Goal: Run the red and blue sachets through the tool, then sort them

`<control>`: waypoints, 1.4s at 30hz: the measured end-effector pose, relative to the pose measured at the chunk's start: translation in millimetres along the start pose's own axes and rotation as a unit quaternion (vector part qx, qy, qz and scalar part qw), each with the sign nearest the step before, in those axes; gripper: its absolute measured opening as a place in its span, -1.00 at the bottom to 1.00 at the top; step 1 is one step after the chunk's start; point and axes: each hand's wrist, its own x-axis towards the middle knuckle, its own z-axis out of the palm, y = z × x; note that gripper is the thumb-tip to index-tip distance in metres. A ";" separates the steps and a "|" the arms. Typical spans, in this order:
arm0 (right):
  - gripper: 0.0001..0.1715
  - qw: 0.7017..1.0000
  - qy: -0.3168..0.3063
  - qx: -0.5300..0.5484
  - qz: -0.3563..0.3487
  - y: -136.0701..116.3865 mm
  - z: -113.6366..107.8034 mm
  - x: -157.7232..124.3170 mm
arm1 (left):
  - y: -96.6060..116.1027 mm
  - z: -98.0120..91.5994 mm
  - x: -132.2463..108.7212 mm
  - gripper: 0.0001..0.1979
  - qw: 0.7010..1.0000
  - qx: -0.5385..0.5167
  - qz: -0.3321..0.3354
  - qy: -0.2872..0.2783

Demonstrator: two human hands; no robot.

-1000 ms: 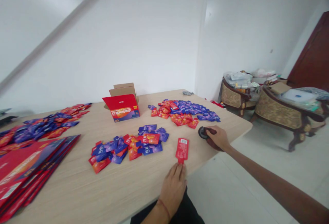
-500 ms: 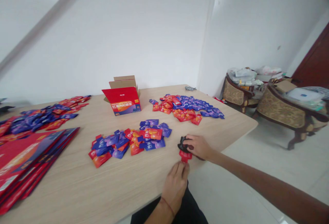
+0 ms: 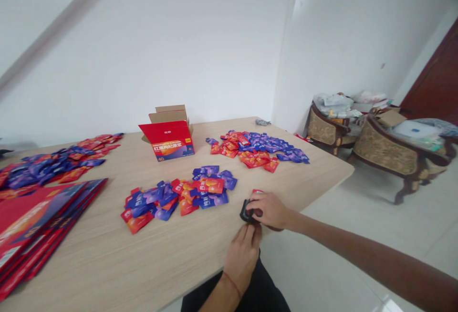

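**Black-headed tool over a red sachet**

Pale wood-grain surface [image 3: 118, 264]. At left, a stack of flat red-and-blue printed cartons [image 3: 28, 221]; red and blue-purple foil sachets in a left heap [image 3: 57, 161] and a far-right heap [image 3: 265, 145]. Open red cardboard box [image 3: 171, 145] between; smaller mixed cluster [image 3: 186, 197] nearer me. My right hand [image 3: 272, 209] grips a black-headed, brown-bodied hand tool [image 3: 246, 212]. My left hand [image 3: 243, 250]: fingers together, just nearside; cannot tell what they pinch. Flat red sachet [image 3: 257, 191] near the surface's edge, mostly hidden. My judgement: working the tool over it; next move calls for level pressure.
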 end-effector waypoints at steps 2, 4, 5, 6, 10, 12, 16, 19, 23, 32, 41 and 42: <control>-0.76 1.000 -0.016 -0.026 0.003 10.3 9.8 1.2 | 0.2 0.1 -0.4 -0.56 1.000 -0.004 -0.003 -0.003; -0.72 0.998 -0.004 -0.052 0.036 32.9 11.5 6.1 | 0.3 0.4 -1.1 -0.56 1.000 -0.007 -0.005 -0.001; -0.71 0.996 0.005 -0.066 0.058 46.3 9.7 9.5 | 0.3 0.4 -1.4 -0.56 1.000 -0.007 -0.005 0.002; -0.71 0.994 0.013 -0.077 0.082 59.3 6.8 13.0 | 0.2 0.3 -1.3 -0.56 1.000 -0.007 -0.007 0.005; -0.80 0.985 0.031 -0.085 0.146 94.0 -5.3 21.2 | 0.0 -1.6 0.6 -0.57 1.000 -0.011 -0.014 0.010; -0.82 0.983 0.064 -0.066 0.159 99.6 -8.2 19.1 | 1.8 -2.1 0.0 -0.59 0.999 -0.020 -0.025 0.017; -0.74 0.949 0.213 0.005 0.231 103.9 -15.1 3.0 | 12.5 -1.4 -11.9 -0.77 0.998 -0.024 -0.026 0.058; -0.70 0.916 0.289 0.048 0.273 106.0 -28.4 -14.5 | 21.1 -5.5 -23.3 -0.81 0.994 -0.053 0.007 0.092; -0.68 0.905 0.330 0.051 0.264 100.7 -50.0 -34.2 | 17.5 -19.5 -21.6 -0.78 0.943 -0.266 -0.125 0.157; -0.69 0.921 0.305 0.064 0.233 65.6 -57.1 -33.1 | -21.0 -42.5 12.7 -0.97 0.917 -0.292 -0.271 0.004; -0.75 0.963 0.210 0.038 0.167 -0.2 -59.6 -7.0 | -9.8 -33.0 -8.1 -0.62 0.998 -0.046 -0.025 0.044; -0.76 0.969 0.183 0.032 0.161 -9.4 -52.0 -4.2 | -10.1 -25.0 -12.4 -0.58 0.998 -0.033 -0.021 0.047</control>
